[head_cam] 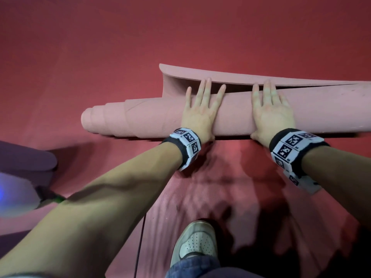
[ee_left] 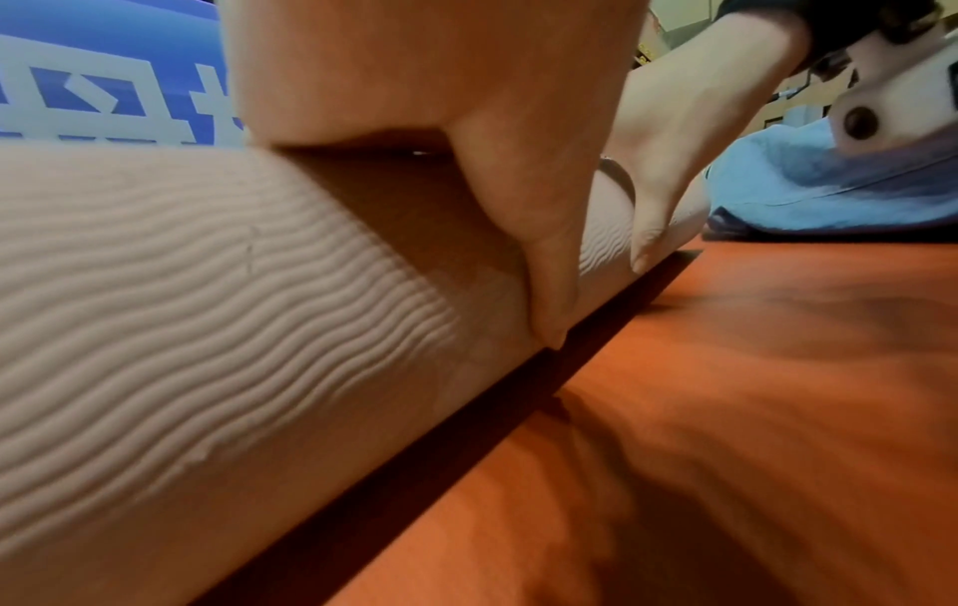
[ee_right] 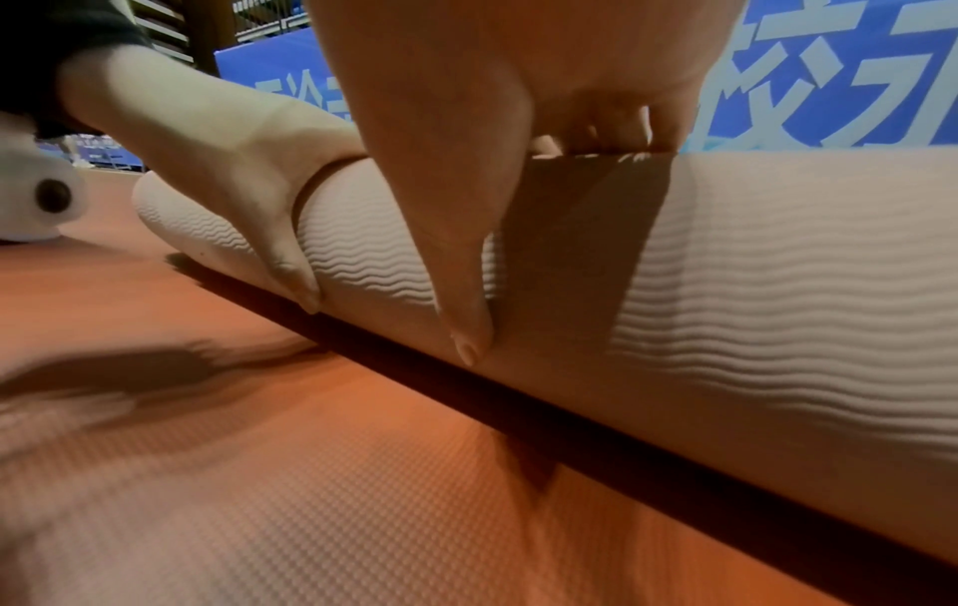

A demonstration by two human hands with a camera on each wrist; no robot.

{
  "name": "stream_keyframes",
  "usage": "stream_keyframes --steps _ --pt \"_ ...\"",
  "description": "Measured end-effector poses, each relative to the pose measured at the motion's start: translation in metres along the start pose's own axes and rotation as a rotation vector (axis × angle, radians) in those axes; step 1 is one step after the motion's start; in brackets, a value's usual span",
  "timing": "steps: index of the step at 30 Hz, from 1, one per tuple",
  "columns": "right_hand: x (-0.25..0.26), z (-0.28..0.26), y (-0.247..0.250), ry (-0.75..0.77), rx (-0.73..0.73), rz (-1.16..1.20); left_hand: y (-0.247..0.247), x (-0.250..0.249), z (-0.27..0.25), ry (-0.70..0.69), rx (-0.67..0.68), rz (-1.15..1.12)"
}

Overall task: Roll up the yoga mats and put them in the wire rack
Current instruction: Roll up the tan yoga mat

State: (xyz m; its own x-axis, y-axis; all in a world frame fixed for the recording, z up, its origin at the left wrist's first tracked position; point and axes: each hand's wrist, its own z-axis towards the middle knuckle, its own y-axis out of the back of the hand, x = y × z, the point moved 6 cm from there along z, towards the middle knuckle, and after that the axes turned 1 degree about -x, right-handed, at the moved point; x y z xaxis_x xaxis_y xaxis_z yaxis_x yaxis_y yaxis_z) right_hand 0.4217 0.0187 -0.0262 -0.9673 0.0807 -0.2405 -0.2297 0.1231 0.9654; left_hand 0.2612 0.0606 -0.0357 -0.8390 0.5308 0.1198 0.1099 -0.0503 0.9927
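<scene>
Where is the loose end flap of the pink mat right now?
In the head view the loose flap lifts off the far side of the rolled pink mat, just beyond the fingertips of the left hand and right hand pressing the roll.

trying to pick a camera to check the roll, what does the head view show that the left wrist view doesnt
Head only: the telescoped left end of the pink mat, its loose flap, a shoe and a purple mat.

Left wrist only: the mat's wavy ribbing, a blue banner and the thumbs on the near side.

Both: left hand and right hand flat on the roll, on a red floor mat.
</scene>
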Motion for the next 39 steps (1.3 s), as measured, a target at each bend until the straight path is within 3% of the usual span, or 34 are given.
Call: stream_keyframes --steps 9,14,22,33,39 --pt "0.003 -0.037 -0.003 0.052 -0.163 0.131 -0.007 -0.006 -0.030 -0.038 -0.155 -0.104" --pt "0.013 -0.086 -0.003 0.070 -0.166 0.221 -0.005 -0.013 -0.077 -0.057 -0.252 -0.195" --pt "0.027 -0.152 -0.011 0.112 -0.083 0.290 -0.001 -0.025 -0.151 -0.070 -0.217 -0.263" --pt "0.028 -0.141 -0.004 0.115 -0.033 0.296 -0.003 -0.021 -0.129 -0.070 0.066 -0.148" --pt "0.023 -0.122 -0.003 0.117 -0.069 0.278 0.003 -0.026 -0.132 -0.056 0.094 -0.142"
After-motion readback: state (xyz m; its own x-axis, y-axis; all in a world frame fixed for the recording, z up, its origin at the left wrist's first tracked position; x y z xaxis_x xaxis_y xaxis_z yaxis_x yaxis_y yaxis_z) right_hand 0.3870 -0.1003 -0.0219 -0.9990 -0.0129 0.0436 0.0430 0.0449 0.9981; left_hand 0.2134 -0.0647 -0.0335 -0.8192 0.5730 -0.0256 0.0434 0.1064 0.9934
